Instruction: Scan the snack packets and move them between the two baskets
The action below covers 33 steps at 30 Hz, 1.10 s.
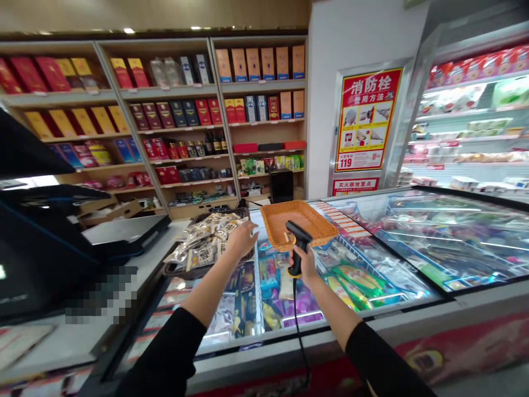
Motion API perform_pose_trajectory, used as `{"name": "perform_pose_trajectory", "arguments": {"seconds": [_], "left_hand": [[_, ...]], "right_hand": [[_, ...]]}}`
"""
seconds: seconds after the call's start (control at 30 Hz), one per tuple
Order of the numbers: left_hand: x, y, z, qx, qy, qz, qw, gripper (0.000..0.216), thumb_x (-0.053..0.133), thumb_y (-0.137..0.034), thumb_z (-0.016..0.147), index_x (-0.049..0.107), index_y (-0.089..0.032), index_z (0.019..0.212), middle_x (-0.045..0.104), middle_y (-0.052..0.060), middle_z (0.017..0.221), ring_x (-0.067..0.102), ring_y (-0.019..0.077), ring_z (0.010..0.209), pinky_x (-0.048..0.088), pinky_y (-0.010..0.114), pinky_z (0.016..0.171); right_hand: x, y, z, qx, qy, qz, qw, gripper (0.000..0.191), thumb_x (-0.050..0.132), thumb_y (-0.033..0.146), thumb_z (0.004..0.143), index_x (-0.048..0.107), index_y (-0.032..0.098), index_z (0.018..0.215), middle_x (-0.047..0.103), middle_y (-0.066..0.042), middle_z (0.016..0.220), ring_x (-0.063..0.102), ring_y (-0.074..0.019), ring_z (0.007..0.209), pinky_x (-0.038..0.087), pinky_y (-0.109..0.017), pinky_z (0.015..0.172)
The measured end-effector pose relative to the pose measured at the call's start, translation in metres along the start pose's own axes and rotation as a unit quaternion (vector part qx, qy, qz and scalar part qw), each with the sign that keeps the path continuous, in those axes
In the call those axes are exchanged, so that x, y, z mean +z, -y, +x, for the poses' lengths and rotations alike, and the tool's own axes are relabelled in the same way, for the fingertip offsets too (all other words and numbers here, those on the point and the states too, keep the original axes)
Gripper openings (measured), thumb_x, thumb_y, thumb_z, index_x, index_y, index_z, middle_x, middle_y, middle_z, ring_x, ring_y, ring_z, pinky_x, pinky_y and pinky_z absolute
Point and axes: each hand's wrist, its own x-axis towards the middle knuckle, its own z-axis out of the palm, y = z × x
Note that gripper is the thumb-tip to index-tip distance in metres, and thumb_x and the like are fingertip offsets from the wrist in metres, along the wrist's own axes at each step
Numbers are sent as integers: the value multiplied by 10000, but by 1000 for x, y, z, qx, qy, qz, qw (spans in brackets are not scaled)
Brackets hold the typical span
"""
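Note:
My right hand (305,263) is wrapped round the handle of a black and yellow barcode scanner (300,234), its head tilted up and its cable hanging down. Just behind the scanner lies a tan woven basket (326,238), shallow and rectangular, resting on the glass freezer top. Over the right side of a dark basket (176,270) hovers my left hand (243,238), fingers loosely bent and apart, with nothing visible in them. Many small clear-and-beige packets (204,251) with dark print fill that dark basket.
Under both baskets runs a glass-topped chest freezer (264,325) full of packaged goods. At left stand a dark checkout machine (37,248) and a flat grey device (128,229) on a counter. Shelves of boxes (177,113) line the back wall; a lit display fridge (475,127) stands right.

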Motion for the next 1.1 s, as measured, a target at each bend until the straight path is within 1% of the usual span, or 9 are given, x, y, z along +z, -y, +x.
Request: {"name": "perform_pose_trajectory", "arguments": {"seconds": [0.13,0.23,0.43,0.6,0.67,0.73,0.93,1.03,1.1], "left_hand": [[-54,28,-17,-75,-80,91,990,258,694,-261,683,684,-220,938,590,119,1139,519,319,1110,353,372,993],[-60,46,-21,-121,-86,45,988,328,732,-257,631,675,-225,953,579,116,1183,488,319,1157,350,358,992],[-41,53,-10,-198,-103,67,972,320,683,-140,628,676,-210,940,624,134,1028,525,346,1106,360,408,958],[-41,30,-2,-109,-137,74,982,387,513,-84,740,670,-219,1068,606,124,1102,550,297,1059,366,388,962],[-33,18,2,-62,-171,30,983,384,495,-103,760,670,-220,1082,600,102,1126,533,270,1079,359,368,982],[-17,9,8,-79,-172,-53,981,308,514,-147,765,687,-191,1015,633,92,1016,555,258,1021,391,368,948],[38,9,11,-207,-45,-366,906,261,690,-230,647,649,-167,897,659,22,738,607,167,696,480,290,688],[47,18,6,-230,-45,-423,875,339,739,-220,595,611,-171,906,667,19,772,616,150,698,496,286,684],[48,23,4,-235,-42,-440,866,341,729,-242,615,593,-172,920,667,20,807,622,147,717,508,294,695]], "right_hand": [[19,-34,-7,14,7,-32,999,292,694,392,674,471,212,731,521,70,501,440,-90,341,354,-215,346],[19,-50,-13,26,10,-32,999,304,699,404,672,471,209,723,526,66,501,443,-91,347,354,-216,349],[10,-48,-16,43,16,-34,998,345,719,438,658,469,213,737,542,60,528,466,-99,365,376,-222,362],[12,-50,-14,40,7,-35,999,324,710,414,668,467,216,748,546,60,521,468,-99,362,373,-217,361],[14,-49,-14,36,2,-30,999,314,706,400,667,465,217,752,543,64,514,462,-97,359,362,-211,353],[14,-45,-15,21,-1,-32,999,306,699,393,668,461,219,750,541,66,511,453,-97,352,352,-212,346],[3,-24,-20,-62,-20,-122,990,290,664,424,723,455,223,721,529,65,501,451,-99,348,373,-228,370],[-4,-17,-21,-90,-18,-244,965,252,616,426,757,474,223,714,489,70,437,447,-116,337,390,-241,390],[-6,-12,-20,-106,-10,-353,930,209,591,409,764,527,211,754,506,52,438,492,-145,376,410,-255,426]]}}
